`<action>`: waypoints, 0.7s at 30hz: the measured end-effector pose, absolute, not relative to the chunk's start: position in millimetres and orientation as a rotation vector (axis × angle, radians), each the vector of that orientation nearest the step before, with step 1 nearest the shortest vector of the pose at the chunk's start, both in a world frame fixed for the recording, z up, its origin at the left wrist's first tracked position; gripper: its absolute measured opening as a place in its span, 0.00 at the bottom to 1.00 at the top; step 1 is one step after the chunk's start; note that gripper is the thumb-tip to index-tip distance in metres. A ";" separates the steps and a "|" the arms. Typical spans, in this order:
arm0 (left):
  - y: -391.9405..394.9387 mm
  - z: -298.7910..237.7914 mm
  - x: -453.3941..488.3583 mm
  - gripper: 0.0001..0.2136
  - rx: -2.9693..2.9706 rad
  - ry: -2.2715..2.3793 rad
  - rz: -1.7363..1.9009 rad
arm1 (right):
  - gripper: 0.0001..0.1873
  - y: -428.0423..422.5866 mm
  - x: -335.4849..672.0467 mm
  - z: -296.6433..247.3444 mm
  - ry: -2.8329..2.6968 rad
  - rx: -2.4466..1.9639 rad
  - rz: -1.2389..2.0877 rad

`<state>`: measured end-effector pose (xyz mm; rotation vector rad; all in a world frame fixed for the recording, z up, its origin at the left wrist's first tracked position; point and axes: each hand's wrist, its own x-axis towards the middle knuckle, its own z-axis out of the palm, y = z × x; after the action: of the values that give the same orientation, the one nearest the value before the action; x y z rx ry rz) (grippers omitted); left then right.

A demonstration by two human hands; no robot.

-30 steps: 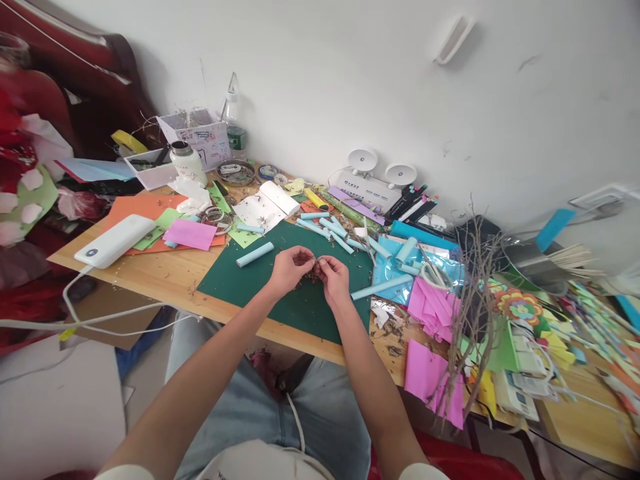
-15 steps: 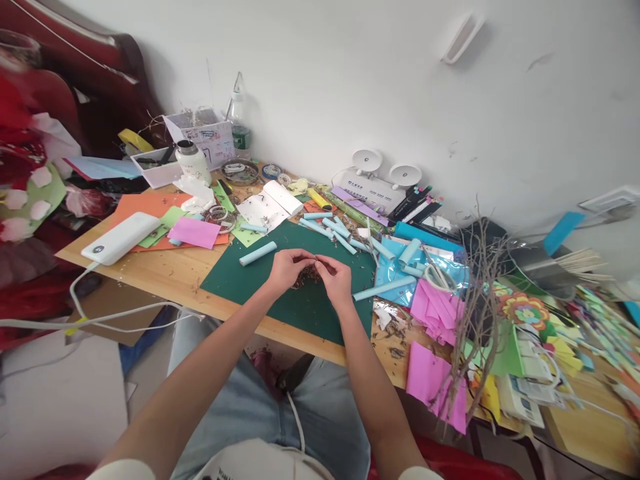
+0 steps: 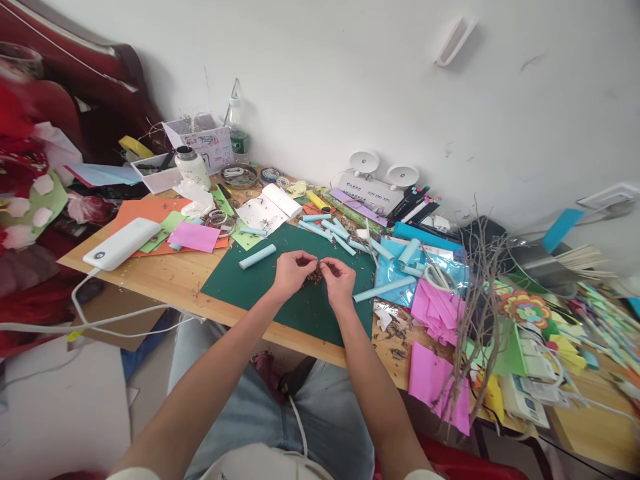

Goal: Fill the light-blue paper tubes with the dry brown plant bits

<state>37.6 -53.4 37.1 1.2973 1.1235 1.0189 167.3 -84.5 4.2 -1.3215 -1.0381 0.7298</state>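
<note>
Brown clump of dry bits: over the middle of the green cutting mat | left hand: curled, fingertips pinching clump's left side | right hand: curled, pinching its right side | blue paper roll: on mat's far-left part, apart from both hands
</note>
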 end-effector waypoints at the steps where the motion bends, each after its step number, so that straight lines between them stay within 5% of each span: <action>1: -51.8 35.6 38.7 0.09 1.219 1.093 1.030 | 0.11 -82.9 167.4 3.3 -0.967 -1.295 0.774; 7: -42.7 29.3 35.2 0.14 1.107 0.972 1.024 | 0.12 -81.8 165.4 7.3 -0.846 -1.232 0.841; 21: -39.6 29.6 31.7 0.10 1.526 1.049 0.922 | 0.10 -88.8 168.3 13.4 -1.282 -1.386 0.398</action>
<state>31.7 -39.6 29.6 1.5256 1.0491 0.9216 168.3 -88.8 13.4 -1.3860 -1.2818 0.3983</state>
